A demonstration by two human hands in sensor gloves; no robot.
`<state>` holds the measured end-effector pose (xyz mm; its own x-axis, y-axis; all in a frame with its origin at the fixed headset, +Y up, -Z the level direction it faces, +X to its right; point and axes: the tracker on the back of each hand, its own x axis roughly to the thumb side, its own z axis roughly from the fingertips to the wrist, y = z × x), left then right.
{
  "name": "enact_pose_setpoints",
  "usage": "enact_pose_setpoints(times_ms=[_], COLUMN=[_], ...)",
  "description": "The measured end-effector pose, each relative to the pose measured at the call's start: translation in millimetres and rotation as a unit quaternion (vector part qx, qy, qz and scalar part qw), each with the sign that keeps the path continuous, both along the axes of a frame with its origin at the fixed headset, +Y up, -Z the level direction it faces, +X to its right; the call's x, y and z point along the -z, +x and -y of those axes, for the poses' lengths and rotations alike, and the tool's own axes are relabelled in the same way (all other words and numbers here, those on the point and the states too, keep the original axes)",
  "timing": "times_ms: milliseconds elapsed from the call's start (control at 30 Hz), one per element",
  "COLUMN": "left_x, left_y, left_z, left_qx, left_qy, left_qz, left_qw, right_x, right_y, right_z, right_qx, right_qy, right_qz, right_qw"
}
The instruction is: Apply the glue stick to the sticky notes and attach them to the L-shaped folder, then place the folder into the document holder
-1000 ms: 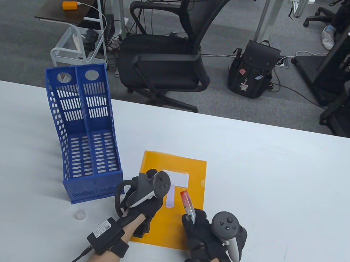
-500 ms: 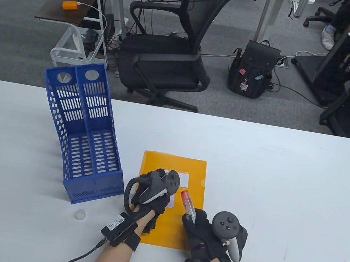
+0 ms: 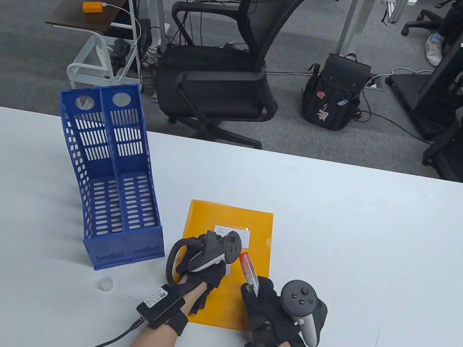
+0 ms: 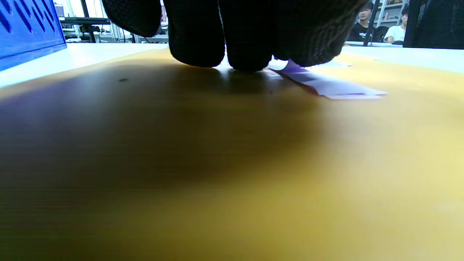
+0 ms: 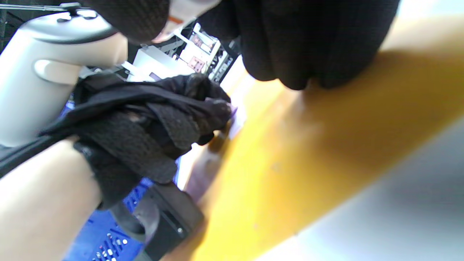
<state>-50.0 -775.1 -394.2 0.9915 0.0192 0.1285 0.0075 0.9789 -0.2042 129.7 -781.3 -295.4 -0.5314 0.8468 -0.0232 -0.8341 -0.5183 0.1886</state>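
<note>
Your left hand [image 3: 200, 270] presses straight fingers on the purple sticky note [image 4: 326, 87], lying on the yellow folder [image 3: 250, 223] flat on the table. Your right hand [image 3: 268, 308] grips the glue stick [image 3: 247, 268]. Blue document holder [image 3: 112, 191] waits empty; filing remains.

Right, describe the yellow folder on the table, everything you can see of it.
The yellow folder is a flat, glossy, plastic-looking orange-yellow sheet lying on the white table, right of the blue document holder. A white label sits on its upper part, a pale purple sticky note below it. The left hand presses its fingers on the note and folder; the right hand, gripping the glue stick, rests at its lower right corner.
</note>
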Motion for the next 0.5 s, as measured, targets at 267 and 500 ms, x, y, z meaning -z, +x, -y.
enact_pose_setpoints(times_ms=[267, 500], left_x=[0.5, 0.5], left_y=[0.6, 0.3], left_z=[1.9, 2.3], left_qx=[0.004, 0.005], left_qy=[-0.019, -0.031], left_qz=[0.003, 0.000], left_qw=[1.000, 1.000], right_x=[0.1, 0.0], right_y=[0.0, -0.1], right_z=[0.1, 0.2], right_qx=[0.000, 0.000], right_qy=[0.000, 0.001], right_qz=[0.000, -0.001], right_qw=[1.000, 1.000])
